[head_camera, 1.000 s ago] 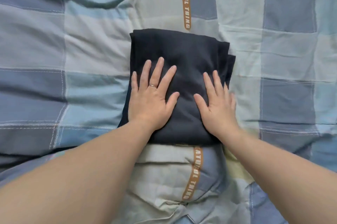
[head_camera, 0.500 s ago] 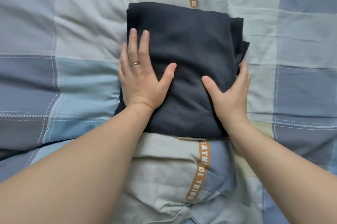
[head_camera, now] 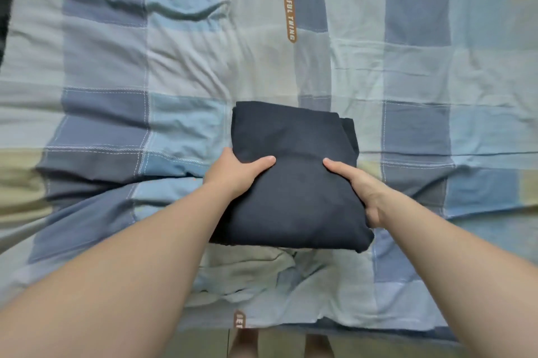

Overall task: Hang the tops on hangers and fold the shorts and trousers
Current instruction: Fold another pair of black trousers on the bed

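Observation:
A dark navy garment (head_camera: pixel 294 197), folded into a thick rectangle, is held over the near part of the bed. My left hand (head_camera: pixel 233 174) grips its left edge, thumb on top and fingers hidden underneath. My right hand (head_camera: pixel 358 186) grips the right edge the same way, thumb lying on the cloth and fingers curled under. The near edge of the fold looks raised off the cover. No hangers or other clothes are in view.
The bed is covered by a rumpled quilt (head_camera: pixel 180 72) in blue, grey and beige checks with an orange lettered strip (head_camera: pixel 288 5). The bed's front edge (head_camera: pixel 291 328) runs along the bottom, with floor and my feet below it.
Both hands went from pressing flat on the folded garment to its side edges and now grip it. The garment's near edge has come up, and the camera has pulled back.

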`<action>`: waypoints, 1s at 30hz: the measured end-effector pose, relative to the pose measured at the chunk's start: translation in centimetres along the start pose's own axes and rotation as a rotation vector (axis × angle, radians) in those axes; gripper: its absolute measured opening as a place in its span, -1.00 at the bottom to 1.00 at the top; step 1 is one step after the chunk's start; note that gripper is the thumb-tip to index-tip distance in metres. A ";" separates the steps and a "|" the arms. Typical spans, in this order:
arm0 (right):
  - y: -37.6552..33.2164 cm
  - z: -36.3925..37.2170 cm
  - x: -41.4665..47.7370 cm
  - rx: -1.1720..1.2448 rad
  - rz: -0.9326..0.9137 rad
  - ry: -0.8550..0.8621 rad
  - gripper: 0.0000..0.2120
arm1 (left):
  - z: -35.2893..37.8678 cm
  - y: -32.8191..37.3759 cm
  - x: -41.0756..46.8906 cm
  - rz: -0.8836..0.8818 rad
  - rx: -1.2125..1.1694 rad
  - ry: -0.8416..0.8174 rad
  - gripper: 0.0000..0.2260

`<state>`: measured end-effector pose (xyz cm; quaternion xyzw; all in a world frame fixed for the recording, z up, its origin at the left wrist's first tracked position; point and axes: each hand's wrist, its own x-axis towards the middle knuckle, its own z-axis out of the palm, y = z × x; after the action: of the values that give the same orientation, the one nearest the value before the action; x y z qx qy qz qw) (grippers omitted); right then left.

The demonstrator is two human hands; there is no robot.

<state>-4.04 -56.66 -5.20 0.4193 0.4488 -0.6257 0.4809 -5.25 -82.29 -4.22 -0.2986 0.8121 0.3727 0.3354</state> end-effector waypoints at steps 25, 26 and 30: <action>30.8 2.9 -32.6 0.504 -0.031 0.275 -0.46 | -1.7 -5.5 -34.0 -0.031 0.285 -0.425 -0.38; 31.3 2.2 -34.0 0.532 -0.072 0.292 -0.46 | -1.1 -4.3 -35.2 0.018 0.299 -0.423 -0.36; 34.5 -2.1 -40.3 0.622 -0.244 0.370 -0.46 | 3.3 -0.3 -41.3 0.238 0.337 -0.421 -0.31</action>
<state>37.33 -50.24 27.36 0.5945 0.3634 -0.6984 0.1637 20.65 -70.08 25.69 -0.0575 0.8043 0.3229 0.4955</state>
